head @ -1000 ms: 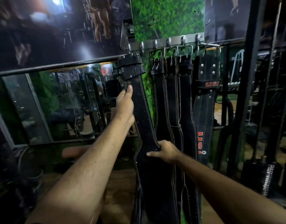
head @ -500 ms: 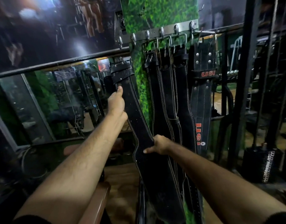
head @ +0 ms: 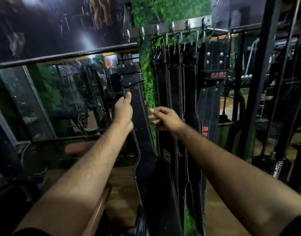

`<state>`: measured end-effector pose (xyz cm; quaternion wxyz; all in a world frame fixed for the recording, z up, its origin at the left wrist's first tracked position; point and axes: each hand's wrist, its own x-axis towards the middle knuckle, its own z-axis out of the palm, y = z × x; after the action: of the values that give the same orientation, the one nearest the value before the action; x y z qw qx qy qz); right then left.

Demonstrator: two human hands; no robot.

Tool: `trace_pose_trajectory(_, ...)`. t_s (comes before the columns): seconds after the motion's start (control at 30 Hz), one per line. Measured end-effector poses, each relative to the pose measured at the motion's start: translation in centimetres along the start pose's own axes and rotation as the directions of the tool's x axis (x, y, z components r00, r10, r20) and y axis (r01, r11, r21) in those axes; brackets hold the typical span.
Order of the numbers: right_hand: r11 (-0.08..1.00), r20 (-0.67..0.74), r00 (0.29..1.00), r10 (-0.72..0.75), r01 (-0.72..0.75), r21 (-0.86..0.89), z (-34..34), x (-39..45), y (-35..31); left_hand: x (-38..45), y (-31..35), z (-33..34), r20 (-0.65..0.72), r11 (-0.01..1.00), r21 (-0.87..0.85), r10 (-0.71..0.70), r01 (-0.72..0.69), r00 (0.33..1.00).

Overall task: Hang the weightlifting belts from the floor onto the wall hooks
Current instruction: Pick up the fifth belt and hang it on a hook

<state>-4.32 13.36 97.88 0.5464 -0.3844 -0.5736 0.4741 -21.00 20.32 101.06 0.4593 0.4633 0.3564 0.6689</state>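
1. The left hand [head: 123, 110] grips the black belt [head: 141, 133] just under its buckle end — raised, likely to reach a free hook [head: 127, 35];
2. The right hand [head: 165, 119] hovers spread, empty, beside the hung belts [head: 177, 99].

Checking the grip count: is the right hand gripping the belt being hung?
No, the right hand is open beside the belt, fingers spread; only the left hand grips it.
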Motion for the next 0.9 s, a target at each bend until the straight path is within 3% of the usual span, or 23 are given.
trace_pose_trajectory(0.13,0.994,-0.077,0.992,-0.103,0.106,0.035,0.8,0.9,-3.7,0.8,-2.2,-0.3,0.034,0.996,0.084,-0.015,0.013,0.999)
trace_pose_trajectory(0.3,0.987,-0.163,0.982,-0.099,0.117,0.108,0.9,2.2,-6.6,-4.8,0.3,1.1,0.147,0.985,0.174,-0.028,0.002,0.989)
trace_pose_trajectory(0.4,0.998,-0.173,0.983,-0.064,0.061,-0.024,0.7,2.2,-6.8,-5.0,0.3,0.7,0.208,0.972,0.234,-0.044,-0.006,0.977)
trace_pose_trajectory(0.63,0.981,-0.135,0.99,-0.05,0.023,-0.192,1.5,3.2,-6.9,-1.4,4.8,1.3,0.135,0.994,0.11,-0.014,-0.001,0.991)
trace_pose_trajectory(0.7,0.974,-0.113,0.992,-0.056,0.029,-0.225,2.3,3.9,-7.6,0.2,5.4,2.2,0.071,0.988,0.154,0.005,-0.016,0.997)
trace_pose_trajectory(0.9,0.893,-0.317,0.913,-0.256,0.098,-0.44,2.6,6.8,-9.0,1.9,5.0,4.2,0.118,0.994,0.057,0.085,-0.092,0.989)
